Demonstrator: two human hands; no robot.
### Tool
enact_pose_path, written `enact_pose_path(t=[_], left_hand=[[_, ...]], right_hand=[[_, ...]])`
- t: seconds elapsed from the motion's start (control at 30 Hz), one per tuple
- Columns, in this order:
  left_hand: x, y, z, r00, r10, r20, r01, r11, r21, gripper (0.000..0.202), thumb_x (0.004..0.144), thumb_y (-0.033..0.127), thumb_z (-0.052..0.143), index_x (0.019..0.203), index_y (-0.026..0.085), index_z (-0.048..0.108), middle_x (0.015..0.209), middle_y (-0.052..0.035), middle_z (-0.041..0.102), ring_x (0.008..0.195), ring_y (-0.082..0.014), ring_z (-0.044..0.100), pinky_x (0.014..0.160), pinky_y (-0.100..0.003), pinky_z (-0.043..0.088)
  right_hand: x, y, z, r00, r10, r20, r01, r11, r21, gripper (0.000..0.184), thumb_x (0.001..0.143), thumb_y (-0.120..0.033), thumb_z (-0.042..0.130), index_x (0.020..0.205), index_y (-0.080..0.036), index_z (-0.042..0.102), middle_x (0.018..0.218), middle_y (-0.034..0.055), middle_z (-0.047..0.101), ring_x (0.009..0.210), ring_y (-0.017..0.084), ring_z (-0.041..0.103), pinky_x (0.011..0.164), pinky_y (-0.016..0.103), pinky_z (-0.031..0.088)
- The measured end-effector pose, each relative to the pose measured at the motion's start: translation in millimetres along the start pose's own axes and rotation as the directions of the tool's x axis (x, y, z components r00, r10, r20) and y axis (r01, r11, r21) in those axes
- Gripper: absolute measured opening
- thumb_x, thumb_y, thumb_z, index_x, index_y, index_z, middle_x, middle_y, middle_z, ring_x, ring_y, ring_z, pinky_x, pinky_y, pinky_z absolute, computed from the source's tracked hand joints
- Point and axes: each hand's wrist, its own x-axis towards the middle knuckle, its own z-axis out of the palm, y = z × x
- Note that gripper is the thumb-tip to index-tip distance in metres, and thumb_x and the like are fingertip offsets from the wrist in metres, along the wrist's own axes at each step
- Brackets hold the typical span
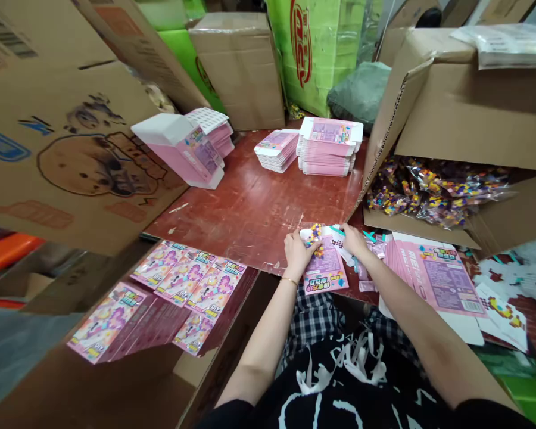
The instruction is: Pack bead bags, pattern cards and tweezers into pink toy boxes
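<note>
My left hand (297, 255) is closed at the left side of a pink printed box (326, 275), its thumb over a small clear bag of colourful beads (316, 237) on the box. The box lies at the table's front edge, its white flap end pointing away from me. My right hand (355, 242) pinches a white pattern card (338, 242) and a thin teal piece (337, 230) beside the flaps. More teal pieces and small pink packets (377, 245) lie just right of it. Farther right is a fanned stack of flat pink boxes (442, 274).
An open carton (467, 113) of bead bags (442, 187) stands at right. Flat pink box stacks (328, 146) lie at the back, another pink stack (183, 146) at left. Filled boxes (178, 292) sit in a carton below left. Pattern cards (502, 313) lie at far right.
</note>
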Motion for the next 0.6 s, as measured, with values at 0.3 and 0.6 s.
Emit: enact_pose_path(t=[0.3,0.6], left_hand=[[-3,1,9.6,0.995,0.068,-0.069,-0.072,0.996,-0.059,0.085,0.080,0.052,0.073,0.145,0.007,0.041,0.116,-0.0205,0.060,0.115,-0.0381,0.055,0.098,-0.049,0.042],[3,5,11.8,0.991,-0.073,0.116,0.137,0.535,-0.834,0.050,0.065,0.049,0.083,0.100,0.017,0.065,0.087,-0.0041,0.071,0.078,-0.0182,0.066,0.077,-0.031,0.052]], right_hand=[[4,25,-14,0.980,-0.148,0.130,0.100,0.942,0.320,0.067,0.066,0.000,0.087,0.124,-0.013,0.057,0.093,0.0014,0.068,0.081,0.017,0.065,0.071,0.020,0.049],[-8,39,-40,0.988,-0.145,0.059,0.076,0.774,0.629,0.056,0.066,-0.008,0.086,0.111,-0.014,0.054,0.067,-0.0072,0.062,0.056,0.014,0.061,0.051,0.017,0.045]])
